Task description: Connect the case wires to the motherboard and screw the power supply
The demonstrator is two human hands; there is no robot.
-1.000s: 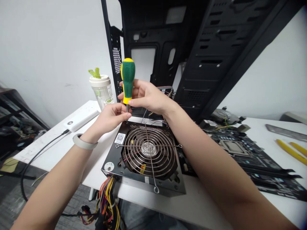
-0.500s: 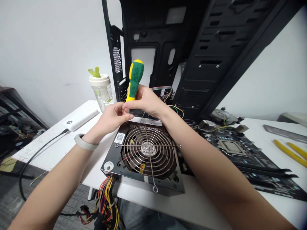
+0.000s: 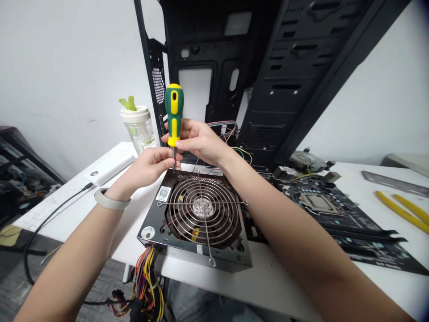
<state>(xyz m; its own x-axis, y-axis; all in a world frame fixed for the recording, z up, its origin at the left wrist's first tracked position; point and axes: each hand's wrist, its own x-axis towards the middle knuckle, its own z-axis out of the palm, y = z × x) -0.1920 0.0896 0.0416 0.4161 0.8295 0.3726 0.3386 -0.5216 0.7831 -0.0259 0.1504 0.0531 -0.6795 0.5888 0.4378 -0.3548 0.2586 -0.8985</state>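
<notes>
A green and yellow screwdriver (image 3: pixel 174 112) stands nearly upright over the far left corner of a black power supply (image 3: pixel 152 219). My right hand (image 3: pixel 199 138) pinches the lower end of its handle. Lower down, my left hand (image 3: pixel 154 165) closes its thumb and fingers around the metal shaft. The tip meets the corner of the power supply; any screw under it is too small to make out. A round wire fan grille (image 3: pixel 205 208) lies over the power supply's fan, its looped ends near the corners.
Behind my hands rises a black computer case (image 3: pixel 268 89). To the right lie a motherboard (image 3: pixel 338 223) and yellow-handled pliers (image 3: pixel 402 210). A clear cup (image 3: pixel 139 127) and a white power bank (image 3: pixel 109 170) are on the left. Bundled cables (image 3: pixel 147 277) hang off the front edge.
The screwdriver has tipped from a lean to nearly upright, its tip now at the power supply's far left corner. My left hand has moved slightly down and left with the shaft.
</notes>
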